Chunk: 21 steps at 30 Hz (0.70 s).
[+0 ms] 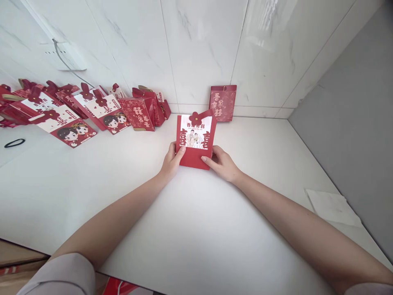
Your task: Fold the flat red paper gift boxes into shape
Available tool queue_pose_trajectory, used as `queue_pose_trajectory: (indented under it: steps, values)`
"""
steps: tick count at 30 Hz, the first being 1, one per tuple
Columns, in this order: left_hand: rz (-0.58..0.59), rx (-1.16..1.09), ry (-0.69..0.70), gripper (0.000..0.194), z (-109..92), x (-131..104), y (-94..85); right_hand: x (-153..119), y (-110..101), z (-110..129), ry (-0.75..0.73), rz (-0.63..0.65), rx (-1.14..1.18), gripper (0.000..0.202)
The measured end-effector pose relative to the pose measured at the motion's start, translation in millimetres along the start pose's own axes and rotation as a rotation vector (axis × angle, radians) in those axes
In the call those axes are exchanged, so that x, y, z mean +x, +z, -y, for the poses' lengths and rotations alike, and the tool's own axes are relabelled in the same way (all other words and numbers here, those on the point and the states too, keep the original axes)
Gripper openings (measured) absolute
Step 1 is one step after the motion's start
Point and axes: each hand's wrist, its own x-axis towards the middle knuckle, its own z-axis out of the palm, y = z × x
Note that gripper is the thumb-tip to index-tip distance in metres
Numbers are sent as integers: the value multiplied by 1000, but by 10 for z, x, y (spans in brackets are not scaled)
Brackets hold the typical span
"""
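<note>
A red and white gift box (194, 157) with a printed wedding couple is held upright between my two hands, over the middle of the white table. A red ribbon with a flower-shaped fastening (197, 119) crosses its top. On the box's left edge, my left hand (172, 160) is closed, thumb on the front. My right hand (223, 163) grips the lower right edge, its thumb also on the front face. The fingers behind the box are partly hidden. Just beyond it, another red box (223, 103) with pale lettering leans against the tiled wall.
Several red and white gift boxes (138, 112) stand along the wall at the left. A black hair tie (14, 143) lies at the far left. White tissue (333, 207) rests near the right edge. A grey cable (66, 61) hangs from a wall socket.
</note>
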Motion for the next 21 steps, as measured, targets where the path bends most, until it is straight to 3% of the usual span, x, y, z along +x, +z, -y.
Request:
queue_pose_trajectory:
  steps: [4, 10, 21]
  values:
    - [31, -26, 70, 53, -4, -31, 11, -14, 15, -6, -75, 11, -90, 50]
    - [10, 36, 21, 55, 2, -26, 14, -6, 24, -10, 4, 30, -27, 53]
    - [63, -55, -24, 57, -25, -26, 22, -24, 9, 18, 36, 41, -1, 54]
